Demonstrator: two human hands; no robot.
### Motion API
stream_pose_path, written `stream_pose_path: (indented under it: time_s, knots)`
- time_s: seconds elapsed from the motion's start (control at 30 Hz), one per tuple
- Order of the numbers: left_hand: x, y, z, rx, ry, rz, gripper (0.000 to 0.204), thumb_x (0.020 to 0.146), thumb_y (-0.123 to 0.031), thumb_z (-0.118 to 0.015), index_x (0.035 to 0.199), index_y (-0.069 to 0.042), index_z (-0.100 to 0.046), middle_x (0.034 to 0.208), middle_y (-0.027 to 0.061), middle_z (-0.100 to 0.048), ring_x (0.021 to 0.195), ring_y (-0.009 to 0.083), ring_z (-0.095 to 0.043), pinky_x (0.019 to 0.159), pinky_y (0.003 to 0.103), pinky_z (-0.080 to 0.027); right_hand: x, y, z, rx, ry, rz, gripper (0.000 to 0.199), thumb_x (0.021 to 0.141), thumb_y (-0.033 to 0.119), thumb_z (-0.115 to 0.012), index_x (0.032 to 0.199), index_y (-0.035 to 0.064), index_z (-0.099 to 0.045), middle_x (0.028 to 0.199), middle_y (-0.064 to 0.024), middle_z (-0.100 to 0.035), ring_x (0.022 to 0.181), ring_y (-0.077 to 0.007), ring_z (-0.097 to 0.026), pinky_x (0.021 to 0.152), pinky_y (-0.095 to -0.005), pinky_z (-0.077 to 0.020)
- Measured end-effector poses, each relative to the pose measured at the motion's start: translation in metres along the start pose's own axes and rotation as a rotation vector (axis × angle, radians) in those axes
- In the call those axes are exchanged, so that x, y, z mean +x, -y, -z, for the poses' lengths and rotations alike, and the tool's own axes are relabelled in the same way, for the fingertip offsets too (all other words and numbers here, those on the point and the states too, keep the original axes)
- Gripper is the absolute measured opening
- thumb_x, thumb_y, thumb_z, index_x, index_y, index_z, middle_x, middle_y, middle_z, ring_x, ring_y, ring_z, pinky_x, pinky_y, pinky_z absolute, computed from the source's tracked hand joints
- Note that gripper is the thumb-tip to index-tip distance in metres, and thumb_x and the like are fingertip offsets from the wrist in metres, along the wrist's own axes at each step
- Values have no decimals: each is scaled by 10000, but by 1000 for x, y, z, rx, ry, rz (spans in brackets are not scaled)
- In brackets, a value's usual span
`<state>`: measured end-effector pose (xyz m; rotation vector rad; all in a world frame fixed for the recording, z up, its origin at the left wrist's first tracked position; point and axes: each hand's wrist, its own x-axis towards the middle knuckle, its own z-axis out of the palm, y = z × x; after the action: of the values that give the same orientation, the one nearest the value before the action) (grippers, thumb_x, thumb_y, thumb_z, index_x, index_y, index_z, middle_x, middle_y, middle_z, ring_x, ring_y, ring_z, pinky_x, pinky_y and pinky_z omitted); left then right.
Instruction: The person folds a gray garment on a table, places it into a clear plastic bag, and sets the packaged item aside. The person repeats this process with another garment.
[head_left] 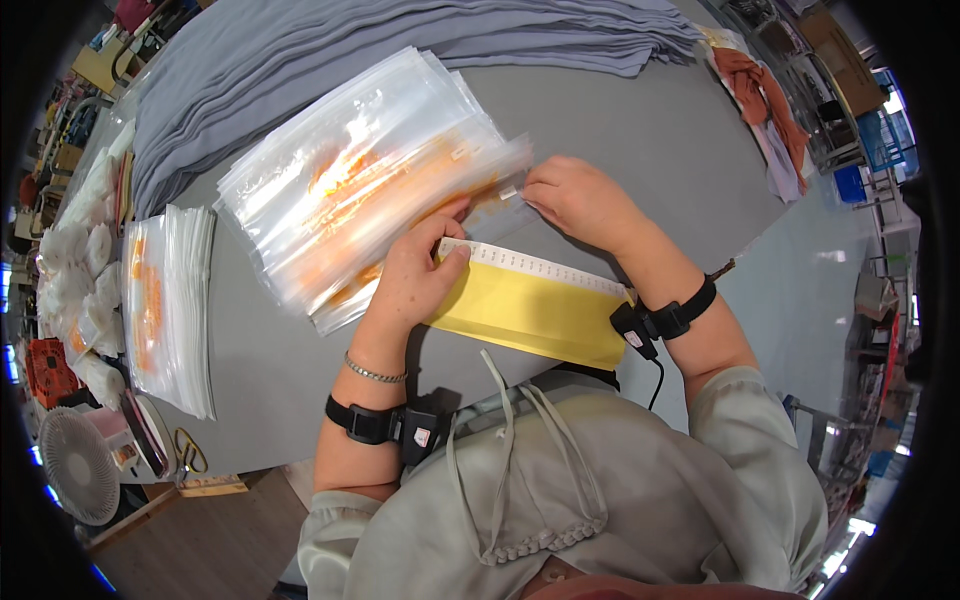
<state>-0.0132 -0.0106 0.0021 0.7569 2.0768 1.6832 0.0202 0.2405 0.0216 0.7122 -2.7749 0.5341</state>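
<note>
So the right hand (580, 200) is pinching a small white sticker (510, 190) at the edge of the glossy clear bag stack (370, 180), orange stuff showing inside. Left hand (415, 275) presses flat on the yellow sticker sheet (530, 310), not gripping. Second bag pile (170, 300) sits left, folded grey fabric (400, 40) behind

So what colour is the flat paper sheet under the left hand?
Yellow paper sheet, clearest in the head view.
</note>
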Motion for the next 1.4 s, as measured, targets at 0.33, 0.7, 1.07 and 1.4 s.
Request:
stream_pose_path:
  time_s: [0.33,0.7,1.07,1.4]
  knots:
    - [-7,-16,-6,229,12,-286,62,824,-17,-568,875,10,-544,1140,208,-628,1006,321,-631,870,357,-488,22,2,5,67,-185,-138,84,855,116,-593,892,46,-621,840,-113,-609,765,-320,-584,667,-389,-482]
    - [1,9,-4,-16,-28,42,55,898,11,-507,952,16,-515,1260,191,-560,1094,204,-576,945,317,-447,-60,16,70,298,218,-658,188,808,149,-652,952,35,-612,808,-101,-640,739,-261,-608,671,-356,-484]
    - [1,8,-5,-10,-66,53,67,923,25,-484,986,26,-507,1251,209,-558,1081,212,-582,944,321,-454,-109,42,63,185,284,-727,223,773,107,-675,974,50,-597,883,-91,-594,832,-268,-586,721,-360,-480]
    - [2,10,-4,-34,-62,51,79,921,32,-483,994,31,-513,1248,201,-561,1085,210,-584,944,318,-458,-113,37,68,293,228,-772,145,804,90,-638,926,29,-589,809,-95,-607,756,-272,-591,686,-366,-486]
